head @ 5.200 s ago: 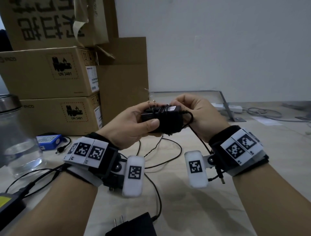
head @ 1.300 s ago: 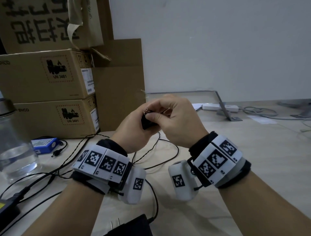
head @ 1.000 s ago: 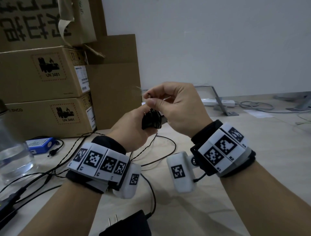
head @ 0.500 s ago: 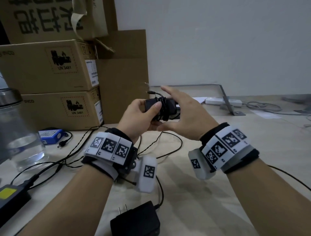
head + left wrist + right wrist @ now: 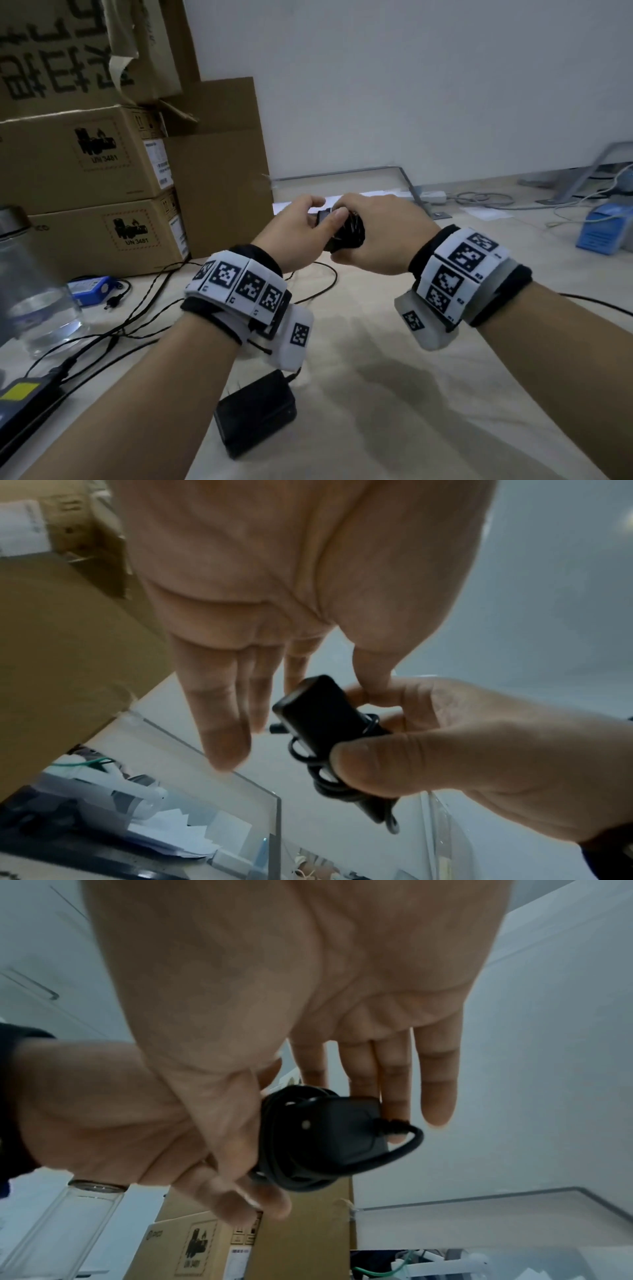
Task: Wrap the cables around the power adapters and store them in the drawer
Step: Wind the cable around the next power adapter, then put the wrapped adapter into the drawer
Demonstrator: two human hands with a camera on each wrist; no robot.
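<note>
A small black power adapter (image 5: 346, 234) with its cable coiled round the body is held above the table between both hands. My left hand (image 5: 301, 228) pinches one end with thumb and index finger; its other fingers (image 5: 222, 723) hang straight. My right hand (image 5: 375, 240) grips the coiled part, thumb (image 5: 369, 767) pressed on the loops. A short loop of cable (image 5: 400, 1139) sticks out at the adapter's end (image 5: 329, 1134). A second black adapter (image 5: 255, 411) lies unwrapped on the table near me. A clear-walled box (image 5: 342, 172) stands just behind my hands.
Stacked cardboard boxes (image 5: 85, 164) fill the back left. A glass bottle (image 5: 37, 298) stands at the left edge, with a blue battery pack (image 5: 90, 289), loose black cables (image 5: 137, 318) and a yellow-labelled adapter (image 5: 20, 397) nearby. A blue box (image 5: 603, 233) sits at the far right.
A second ago my right hand pinched the cable's plug above the adapter. Half a second ago it lay open beside it. Now it grips the wrapped adapter, and both hands have shifted slightly right.
</note>
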